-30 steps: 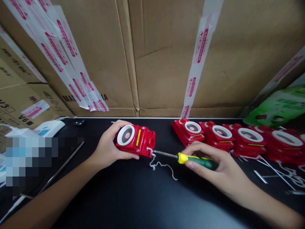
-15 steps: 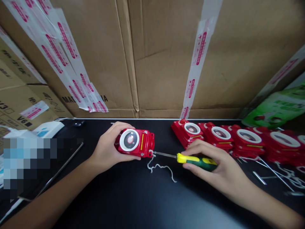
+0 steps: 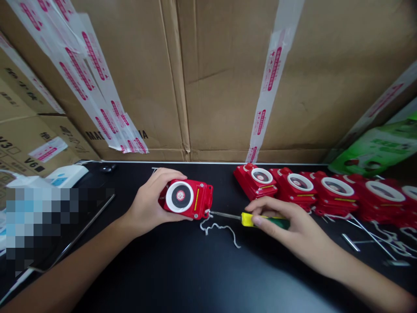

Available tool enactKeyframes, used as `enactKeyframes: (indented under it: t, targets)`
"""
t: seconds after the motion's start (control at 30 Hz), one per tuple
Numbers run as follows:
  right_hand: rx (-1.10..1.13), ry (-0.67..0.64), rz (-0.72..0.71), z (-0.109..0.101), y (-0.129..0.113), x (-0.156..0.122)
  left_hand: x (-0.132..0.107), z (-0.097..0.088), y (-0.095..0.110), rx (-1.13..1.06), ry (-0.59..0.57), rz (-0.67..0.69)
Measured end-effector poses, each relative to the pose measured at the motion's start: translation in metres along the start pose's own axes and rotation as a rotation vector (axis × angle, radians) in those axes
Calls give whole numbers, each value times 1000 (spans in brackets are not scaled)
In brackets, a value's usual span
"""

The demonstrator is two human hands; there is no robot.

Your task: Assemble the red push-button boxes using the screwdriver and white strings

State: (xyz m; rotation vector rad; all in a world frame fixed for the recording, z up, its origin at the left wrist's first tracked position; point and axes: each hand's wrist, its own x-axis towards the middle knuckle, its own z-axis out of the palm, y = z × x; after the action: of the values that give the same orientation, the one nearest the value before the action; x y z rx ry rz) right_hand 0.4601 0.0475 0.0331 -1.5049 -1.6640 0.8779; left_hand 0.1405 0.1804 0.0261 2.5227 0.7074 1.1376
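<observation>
My left hand (image 3: 148,200) grips a red alarm box (image 3: 202,198) by its left end. The box has a round, white-ringed window and a yellow strip facing up. In my right hand (image 3: 286,217) is a screwdriver (image 3: 248,219) with a yellow and green handle. Its shaft points left, and the tip meets the box's lower right corner lug, where a white string (image 3: 216,225) is attached. Whether the tip is in the lug's hole or only against the string I cannot tell. The string's loose end trails over the black table (image 3: 195,278).
Several more red alarm boxes (image 3: 256,180) stand in a row at right, with white strings and small metal hammers (image 3: 351,242) before them. A green package (image 3: 374,150) sits behind. Cardboard (image 3: 221,87) walls the back. At left are a power strip (image 3: 68,176) and a dark tablet-like slab (image 3: 87,226).
My right thumb has shifted up over the handle, and the fingers have curled differently around the screwdriver. The box is tipped slightly, its window facing me more. The tip stays at the corner lug.
</observation>
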Motion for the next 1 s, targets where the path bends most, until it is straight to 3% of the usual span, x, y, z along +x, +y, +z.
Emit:
enactKeyframes:
  t: [0.1, 0.27, 0.47, 0.6, 0.8, 1.0]
  targets:
    - [25, -49, 123, 0, 0, 0, 0, 1, 0, -7, -27, 3]
    - [13, -26, 60, -1, 0, 3, 0, 2, -2, -31, 13, -53]
    - [33, 141, 43, -5, 11, 8, 0, 1, -1, -27, 15, -83]
    - [58, 182, -13, -7, 13, 8, 0, 1, 2, -50, 46, -94]
    - [20, 35, 69, -3, 6, -1, 0, 0, 0, -41, 41, -97]
    - [-9, 203, -40, -5, 4, 4, -1, -2, -4, -57, 44, -111]
